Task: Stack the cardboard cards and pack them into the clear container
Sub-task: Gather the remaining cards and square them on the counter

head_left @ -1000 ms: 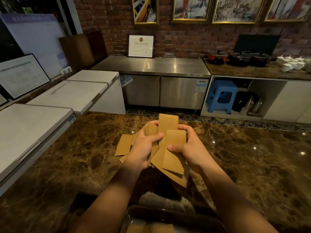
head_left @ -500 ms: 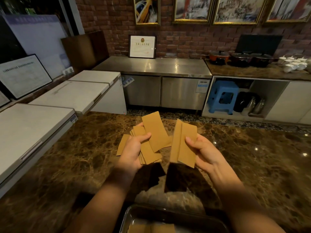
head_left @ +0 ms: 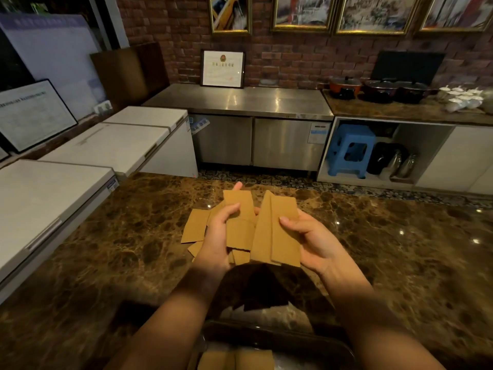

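My left hand (head_left: 217,236) grips a fanned bunch of brown cardboard cards (head_left: 240,225), thumb on top, above the marble counter. My right hand (head_left: 312,241) holds two more cards (head_left: 277,231), upright and side by side, touching the left bunch. A few cards (head_left: 194,227) stick out to the left behind my left hand; I cannot tell whether they lie on the counter or are held. The clear container (head_left: 344,345) sits at the near edge between my forearms, with cards (head_left: 236,360) lying flat inside it.
The dark marble counter (head_left: 400,249) spreads to both sides. White chest freezers (head_left: 53,188) stand at the left. A steel cabinet (head_left: 253,140), a blue stool (head_left: 349,149) and pots (head_left: 344,88) are beyond the counter.
A second ago both hands held one messy bunch. They pulled apart, the right taking two cards, and now the right hand's cards have come back against the left bunch.
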